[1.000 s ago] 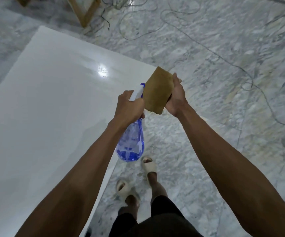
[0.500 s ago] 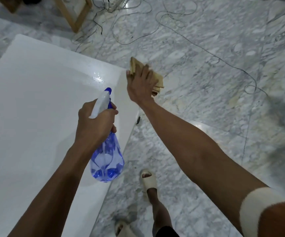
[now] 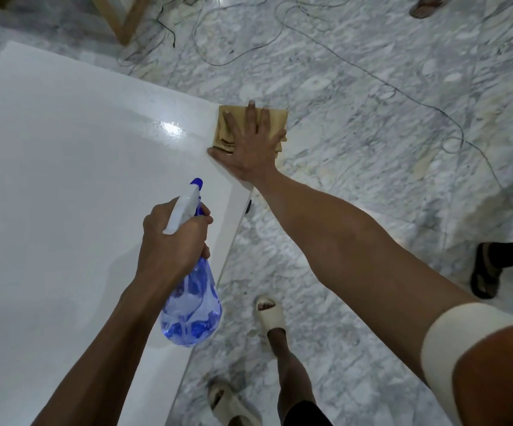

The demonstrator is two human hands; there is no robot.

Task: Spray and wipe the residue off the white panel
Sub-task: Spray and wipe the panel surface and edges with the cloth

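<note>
A large glossy white panel (image 3: 64, 195) fills the left of the head view, with a wet shiny patch (image 3: 172, 129) near its far right corner. My right hand (image 3: 249, 149) lies flat with fingers spread on a folded tan cloth (image 3: 275, 118), pressing it down at that corner, partly over the edge. My left hand (image 3: 172, 241) grips the neck of a blue translucent spray bottle (image 3: 192, 305) with a white trigger head, held above the panel's right edge with the nozzle facing the far corner.
Grey marble floor (image 3: 356, 118) surrounds the panel, with thin cables (image 3: 372, 75) trailing across it. A wooden frame leg (image 3: 120, 20) stands at the top. My feet in pale slides (image 3: 270, 315) are below. Another person's sandalled foot (image 3: 485, 272) is at the right.
My right hand has brought the cloth from beside the bottle down flat onto the panel's far right corner. My left hand with the bottle has shifted left and lower, over the panel edge.
</note>
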